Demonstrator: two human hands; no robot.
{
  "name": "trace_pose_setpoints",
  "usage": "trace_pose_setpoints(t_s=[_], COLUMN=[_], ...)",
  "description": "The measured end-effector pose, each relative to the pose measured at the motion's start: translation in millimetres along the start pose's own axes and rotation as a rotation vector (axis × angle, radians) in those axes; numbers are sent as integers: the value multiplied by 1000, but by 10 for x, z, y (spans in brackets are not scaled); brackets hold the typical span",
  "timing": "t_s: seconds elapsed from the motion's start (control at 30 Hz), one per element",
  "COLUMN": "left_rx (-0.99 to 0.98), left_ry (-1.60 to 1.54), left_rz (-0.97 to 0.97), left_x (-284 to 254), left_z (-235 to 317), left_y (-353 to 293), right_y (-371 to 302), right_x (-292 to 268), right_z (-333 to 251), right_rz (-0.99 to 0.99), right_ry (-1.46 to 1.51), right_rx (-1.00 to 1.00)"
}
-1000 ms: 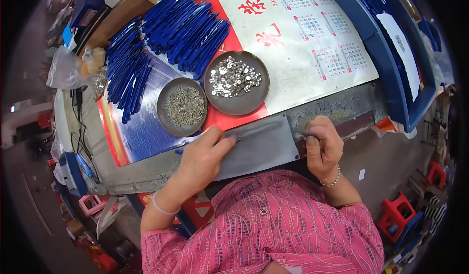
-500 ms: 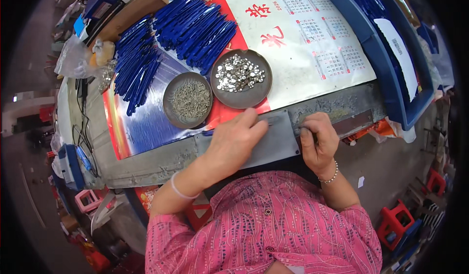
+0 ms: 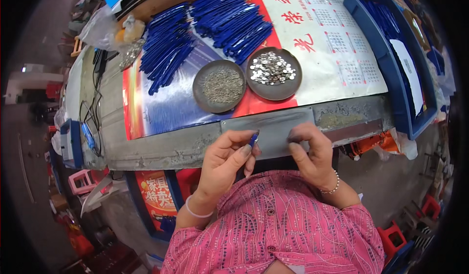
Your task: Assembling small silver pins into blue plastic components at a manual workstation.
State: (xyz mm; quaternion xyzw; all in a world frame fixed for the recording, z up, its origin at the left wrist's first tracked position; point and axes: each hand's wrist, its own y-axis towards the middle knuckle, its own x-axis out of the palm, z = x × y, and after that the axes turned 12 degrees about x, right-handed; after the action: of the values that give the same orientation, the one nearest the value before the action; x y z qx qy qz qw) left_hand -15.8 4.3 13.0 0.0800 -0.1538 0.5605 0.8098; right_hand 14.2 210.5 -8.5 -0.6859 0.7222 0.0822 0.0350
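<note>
My left hand (image 3: 227,159) is raised over the near table edge, its thumb and fingers closed on a small dark-blue piece (image 3: 254,138) whose tip alone shows. To its right, my right hand (image 3: 312,154) is curled with thumb and forefinger close together; whatever it may hold is too small and blurred to make out. Beneath and beyond both hands lies a grey metal plate (image 3: 276,121). Past it stand two round dark dishes: the left dish (image 3: 199,94) contains many small metal pins (image 3: 222,86), the right dish (image 3: 281,94) shiny round metal discs (image 3: 271,68).
Two bundles of slim blue strips (image 3: 168,44) (image 3: 232,22) lie on a printed calendar sheet (image 3: 322,86). A blue tray (image 3: 403,120) with more strips borders the right side. At the back left are a cardboard box (image 3: 171,0) and plastic bags (image 3: 100,29); a cable (image 3: 93,112) runs below.
My left hand has drawn back from the metal plate and turned, so the blue piece now shows in its fingers. The right hand stays curled nearby. The whole view has shifted.
</note>
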Motion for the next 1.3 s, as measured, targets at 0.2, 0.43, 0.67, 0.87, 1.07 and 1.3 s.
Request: trace_pose_setpoints(t_s=[0.2,0.43,0.67,0.87,1.07,1.3], left_rx=[-201,-330,-346,-50,223,432], left_ry=[-741,-1017,-1044,-500,-69,62], left_rz=[19,121,164,196,82,155], left_x=[-92,-110,-109,58,150,282], left_z=[-41,-109,-168,-245,-314,-477], left_y=[-98,-128,-132,-247,-336,-443], right_y=[93,58,49,78,102,135], right_x=[271,351,415,464,472,548], right_z=[-146,-128,-131,-150,-137,48], right_rz=[-172,-164,-163,-137,-93,52], right_ry=[15,-28,-18,-59,-95,-184], right_rx=[73,47,101,88,-64,-451])
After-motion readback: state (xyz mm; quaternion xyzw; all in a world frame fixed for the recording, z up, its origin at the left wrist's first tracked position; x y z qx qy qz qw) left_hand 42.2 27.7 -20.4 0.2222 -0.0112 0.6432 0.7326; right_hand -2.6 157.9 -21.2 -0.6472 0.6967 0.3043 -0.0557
